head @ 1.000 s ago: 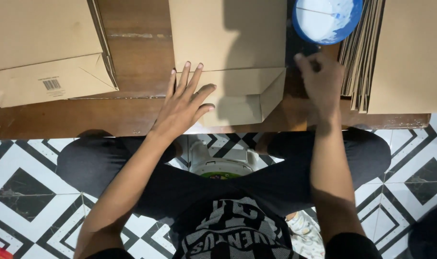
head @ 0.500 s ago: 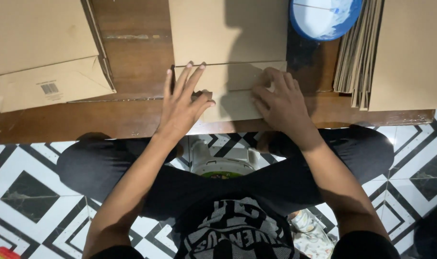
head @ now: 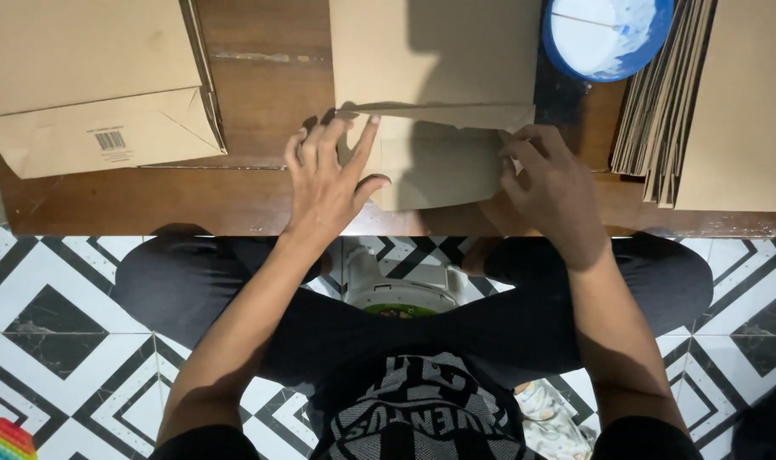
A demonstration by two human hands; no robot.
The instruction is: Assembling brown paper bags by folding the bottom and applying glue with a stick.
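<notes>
We've got left hand [head: 327,181] fingers [head: 360,145] spread flat on the folded bottom flap of the brown paper bag [head: 435,94] mid-bench [head: 243,200], right hand [head: 554,189] fingers curled pinching the flap's right edge, blue glue bowl [head: 605,36] just beyond, flat bag stack [head: 712,94] at right.

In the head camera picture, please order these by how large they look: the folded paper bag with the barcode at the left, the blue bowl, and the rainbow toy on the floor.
1. Paper bag with the barcode, clearly largest.
2. Blue bowl, partly cut off by the top edge.
3. Rainbow toy, only a corner visible, so its full size is uncertain.
</notes>
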